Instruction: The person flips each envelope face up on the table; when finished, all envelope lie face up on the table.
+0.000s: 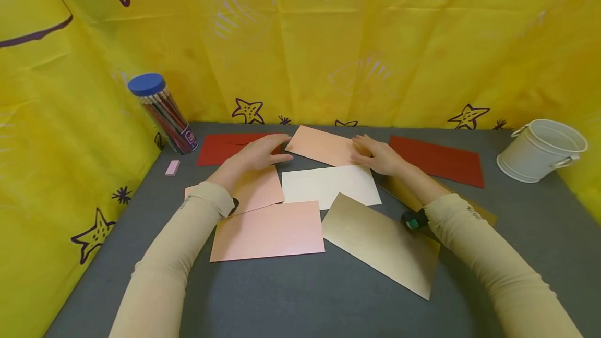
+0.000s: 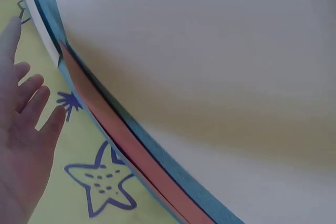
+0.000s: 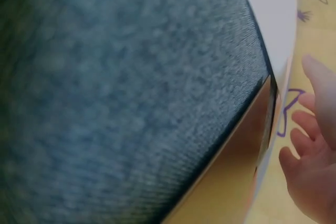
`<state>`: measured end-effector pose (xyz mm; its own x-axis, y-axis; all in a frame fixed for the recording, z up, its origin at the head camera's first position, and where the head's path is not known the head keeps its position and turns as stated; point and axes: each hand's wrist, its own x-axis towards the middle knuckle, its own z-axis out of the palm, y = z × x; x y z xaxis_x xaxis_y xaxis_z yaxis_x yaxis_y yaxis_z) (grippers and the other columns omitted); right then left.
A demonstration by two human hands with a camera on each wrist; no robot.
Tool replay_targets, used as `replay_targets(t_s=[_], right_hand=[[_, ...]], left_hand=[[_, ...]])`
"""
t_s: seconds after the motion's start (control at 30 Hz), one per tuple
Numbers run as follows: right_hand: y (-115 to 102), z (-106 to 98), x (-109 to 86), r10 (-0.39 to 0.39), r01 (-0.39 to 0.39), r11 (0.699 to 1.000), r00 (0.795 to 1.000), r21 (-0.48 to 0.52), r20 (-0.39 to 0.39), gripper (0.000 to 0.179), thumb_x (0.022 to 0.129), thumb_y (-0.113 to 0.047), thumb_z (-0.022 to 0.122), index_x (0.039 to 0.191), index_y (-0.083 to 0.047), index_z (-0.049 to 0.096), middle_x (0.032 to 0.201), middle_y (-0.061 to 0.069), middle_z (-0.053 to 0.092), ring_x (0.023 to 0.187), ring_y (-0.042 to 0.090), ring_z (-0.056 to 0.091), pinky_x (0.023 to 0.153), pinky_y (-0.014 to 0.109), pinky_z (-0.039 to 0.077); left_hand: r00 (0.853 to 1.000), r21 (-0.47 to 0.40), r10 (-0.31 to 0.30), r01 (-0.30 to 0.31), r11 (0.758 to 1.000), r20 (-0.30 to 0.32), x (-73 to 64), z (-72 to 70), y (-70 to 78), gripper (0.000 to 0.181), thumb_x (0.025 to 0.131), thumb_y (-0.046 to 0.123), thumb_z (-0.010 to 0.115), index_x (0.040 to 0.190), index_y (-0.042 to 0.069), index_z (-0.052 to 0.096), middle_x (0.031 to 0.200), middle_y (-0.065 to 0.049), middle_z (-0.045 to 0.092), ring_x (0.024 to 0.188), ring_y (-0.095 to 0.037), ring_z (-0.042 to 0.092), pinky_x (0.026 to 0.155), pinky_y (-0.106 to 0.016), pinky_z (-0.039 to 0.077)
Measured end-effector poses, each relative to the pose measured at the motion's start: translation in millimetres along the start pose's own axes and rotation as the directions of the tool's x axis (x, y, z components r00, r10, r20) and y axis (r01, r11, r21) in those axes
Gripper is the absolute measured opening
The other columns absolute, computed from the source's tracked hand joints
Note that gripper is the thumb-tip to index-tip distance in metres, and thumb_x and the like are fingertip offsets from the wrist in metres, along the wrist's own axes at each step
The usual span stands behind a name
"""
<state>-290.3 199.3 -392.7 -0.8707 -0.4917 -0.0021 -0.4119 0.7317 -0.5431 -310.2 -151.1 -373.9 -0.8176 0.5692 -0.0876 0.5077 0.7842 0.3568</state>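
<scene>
My left hand (image 1: 263,153) hovers over the right part of a red envelope (image 1: 218,147), fingers extended to the left end of a peach envelope (image 1: 321,145). At that envelope's right end is my right hand (image 1: 377,155), its fingers over the paper; contact cannot be told. Both hands look relaxed, gripping nothing. In front lies a white envelope (image 1: 328,186). A pink envelope (image 1: 258,189) is partly hidden by my left forearm, and a darker gold envelope (image 1: 399,189) by my right. Nearest me are another pink envelope (image 1: 269,231) and a pale gold one (image 1: 380,244).
Another red envelope (image 1: 439,159) lies at the back right, beside a white metal bucket (image 1: 528,155). A blue-lidded tube of pencils (image 1: 164,113) stands back left, with a small pink eraser (image 1: 172,168) before it. Yellow patterned cloth (image 1: 328,51) borders the grey table (image 1: 281,301).
</scene>
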Motion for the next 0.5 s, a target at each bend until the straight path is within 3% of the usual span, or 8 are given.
replay_targets(t_s=[0.27, 0.5], right_hand=[[1, 1, -4.9, -0.02, 0.023, 0.999, 0.993, -0.025, 0.116, 0.062, 0.102, -0.028, 0.053, 0.151, 0.0, 0.028, 0.158, 0.022, 0.02, 0.146, 0.04, 0.012, 0.115, 0.055, 0.013], [2, 2, -8.5, -0.041, 0.048, 0.998, 0.991, -0.048, 0.127, 0.058, 0.103, -0.022, 0.05, 0.15, 0.002, 0.028, 0.157, 0.024, 0.02, 0.144, 0.042, 0.015, 0.114, 0.055, 0.014]], left_hand=[[0.996, 0.059, -0.018, 0.012, 0.998, 0.092, 18.3, 10.1, 8.4, 0.073, 0.099, 0.044, 0.053, 0.155, 0.007, 0.025, 0.161, -0.012, 0.019, 0.147, -0.027, 0.016, 0.118, -0.042, 0.015], [0.99, 0.066, -0.05, 0.042, 0.997, 0.135, 22.7, 17.2, 13.6, 0.067, 0.103, 0.042, 0.044, 0.156, 0.01, 0.02, 0.162, -0.01, 0.014, 0.148, -0.025, 0.011, 0.118, -0.041, 0.012]])
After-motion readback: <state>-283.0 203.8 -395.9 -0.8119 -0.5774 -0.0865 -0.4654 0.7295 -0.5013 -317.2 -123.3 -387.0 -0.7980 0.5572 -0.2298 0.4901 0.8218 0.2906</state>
